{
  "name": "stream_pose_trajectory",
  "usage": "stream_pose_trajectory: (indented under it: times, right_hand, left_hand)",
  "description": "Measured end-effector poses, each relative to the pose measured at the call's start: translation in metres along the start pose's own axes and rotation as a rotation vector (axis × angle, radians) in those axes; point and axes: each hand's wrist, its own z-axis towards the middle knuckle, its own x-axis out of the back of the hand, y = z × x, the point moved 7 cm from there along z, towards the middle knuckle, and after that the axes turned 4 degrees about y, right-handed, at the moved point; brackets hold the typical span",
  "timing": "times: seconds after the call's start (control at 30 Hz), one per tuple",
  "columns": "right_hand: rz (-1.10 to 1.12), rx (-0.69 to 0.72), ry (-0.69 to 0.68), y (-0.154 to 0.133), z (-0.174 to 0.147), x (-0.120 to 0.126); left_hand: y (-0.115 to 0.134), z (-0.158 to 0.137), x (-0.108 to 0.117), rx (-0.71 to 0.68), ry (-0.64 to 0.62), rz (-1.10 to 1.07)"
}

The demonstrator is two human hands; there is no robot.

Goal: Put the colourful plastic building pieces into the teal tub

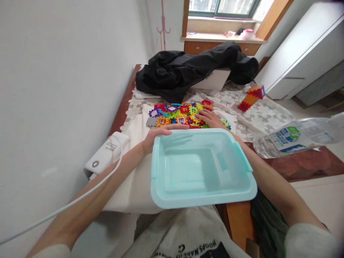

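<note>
A light-blue plastic bin (185, 170), with nothing inside, is tilted toward me at the near edge of the table. My left hand (161, 133) grips its far left corner, fingers along the far rim. Beyond the bin lies a pile of colourful interlocking plastic blocks (172, 115), some with window frames. My right hand (211, 119) rests on the right part of this pile, its fingers spread over the blocks. The bin's far right corner hides part of my right wrist.
Several joined blocks (251, 98) stand on the lace tablecloth (274, 114) at right. A clear plastic bottle (290, 138) is nearer on that side. Black cloth (188, 68) covers a box at the back. A white power strip (107, 152) with its cable lies by the left wall.
</note>
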Motion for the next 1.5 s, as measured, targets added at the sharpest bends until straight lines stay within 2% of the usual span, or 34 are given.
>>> stream_pose_trajectory:
  times: [0.07,0.2,0.37,0.47,0.57,0.63,0.7,0.77,0.87,0.93,1.03,1.07,1.13,1.2,1.27,1.33,1.4,1.5]
  right_hand:
    - [-0.015,0.011,-0.046,0.002,0.0,-0.007]
    - [0.023,0.019,0.063,0.002,0.001,-0.001]
    - [0.105,0.084,0.094,-0.007,0.0,0.006]
    - [0.135,0.096,0.13,-0.014,0.001,0.011]
    - [0.133,0.031,0.216,-0.014,0.001,0.017]
    - [0.154,-0.07,0.315,-0.008,0.0,0.023]
    - [0.262,-0.201,0.421,0.001,-0.003,0.031]
    - [0.47,-0.289,0.518,0.005,-0.004,0.039]
    - [0.783,-0.255,0.608,-0.008,-0.002,0.063]
    - [0.867,-0.171,0.492,-0.031,0.005,0.078]
    - [0.768,-0.015,0.062,-0.071,0.013,0.08]
    - [0.741,0.013,-0.015,-0.077,0.013,0.079]
    - [0.736,0.007,0.004,-0.071,0.014,0.077]
    - [0.702,-0.04,0.132,-0.051,0.012,0.072]
    - [0.537,-0.066,0.195,-0.03,0.006,0.059]
    - [0.304,-0.054,0.166,-0.015,-0.003,0.04]
    - [0.127,-0.031,0.074,-0.007,-0.012,0.019]
    - [0.032,-0.013,-0.035,-0.007,-0.022,-0.001]
  left_hand:
    - [0.002,0.0,0.003,-0.025,0.055,0.008]
    - [0.004,-0.002,0.004,-0.043,0.11,0.066]
    - [0.002,-0.006,-0.007,-0.063,-0.008,0.01]
    - [0.0,-0.006,-0.009,-0.058,-0.03,0.014]
    - [-0.002,-0.005,-0.006,-0.052,-0.02,0.011]
    - [-0.003,-0.005,-0.004,-0.043,-0.012,-0.001]
    - [-0.004,-0.004,-0.003,-0.036,-0.001,-0.012]
    - [-0.003,-0.003,-0.003,-0.043,-0.001,-0.012]
    - [-0.002,-0.003,-0.005,-0.064,-0.02,-0.01]
    - [-0.002,-0.003,-0.006,-0.062,-0.02,-0.013]
    - [-0.002,-0.004,-0.004,-0.055,0.007,-0.001]
    - [-0.002,-0.005,-0.003,-0.056,0.02,0.005]
    - [-0.001,-0.006,-0.002,-0.059,0.035,0.014]
    - [-0.001,-0.006,-0.001,-0.064,0.046,0.02]
    - [0.0,-0.006,-0.002,-0.066,0.059,0.025]
    - [0.001,-0.007,-0.001,-0.066,0.081,0.02]
    - [0.003,-0.008,0.002,-0.068,0.102,-0.001]
    - [0.006,-0.01,0.008,-0.06,0.138,-0.035]
